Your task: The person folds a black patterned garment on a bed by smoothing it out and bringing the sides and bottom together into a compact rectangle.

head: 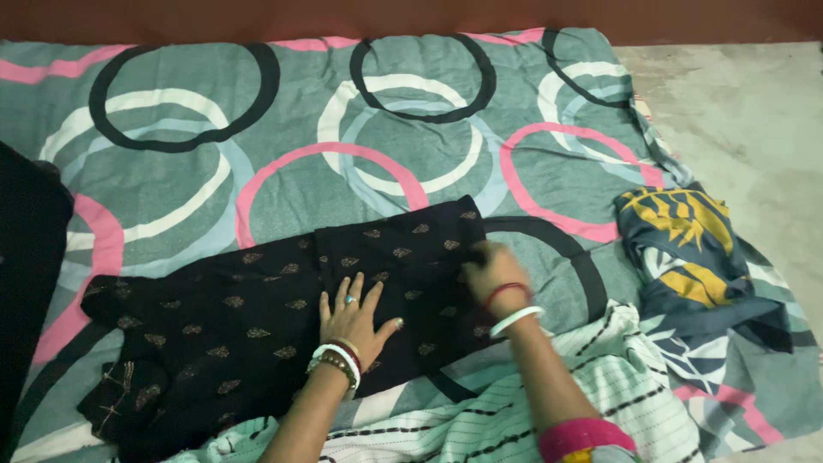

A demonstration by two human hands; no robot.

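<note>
A black garment with small gold motifs (257,326) lies spread on a grey bedsheet printed with black, white and pink rings (283,163). My left hand (356,317) rests flat on the garment's middle, fingers apart, with a ring and bangles at the wrist. My right hand (493,270) is at the garment's right edge, fingers curled onto the cloth there. It is blurred, so the grip is unclear. Part of the garment is folded over near its right end.
A white cloth with thin black stripes (549,403) lies under my forearms. A crumpled blue cloth with yellow leaf print (694,257) sits at the right. A dark cloth (26,257) is at the left edge. Bare floor (746,111) lies to the right.
</note>
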